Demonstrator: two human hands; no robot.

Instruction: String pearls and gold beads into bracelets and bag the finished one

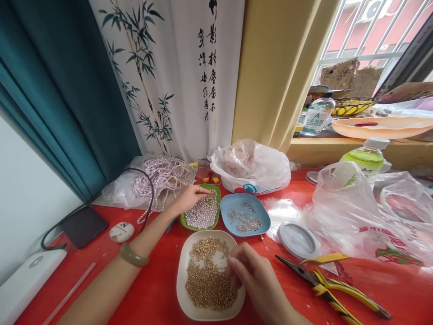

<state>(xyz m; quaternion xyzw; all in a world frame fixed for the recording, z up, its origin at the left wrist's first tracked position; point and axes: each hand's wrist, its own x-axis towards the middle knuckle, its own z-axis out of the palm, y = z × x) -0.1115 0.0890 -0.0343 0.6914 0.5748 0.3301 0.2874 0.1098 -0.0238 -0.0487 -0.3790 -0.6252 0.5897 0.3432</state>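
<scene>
My left hand (190,197) reaches over the green dish (216,195) of pale pearl beads, fingertips pinched together at the dish's far edge; what they grip is too small to make out. A jade bangle (133,255) sits on that wrist. My right hand (250,273) rests at the right rim of the white dish (182,266) full of small gold beads, fingers curled down into the beads. A blue dish (264,215) with small metal findings lies just beyond it.
Yellow-handled pliers (333,289) lie on the red table (152,289) at the right. Plastic bags (358,212), a round lid (297,239), strung pearls in a bag (158,176), a white bag (257,169), a black pad (84,225) and a white device (27,280) surround the dishes.
</scene>
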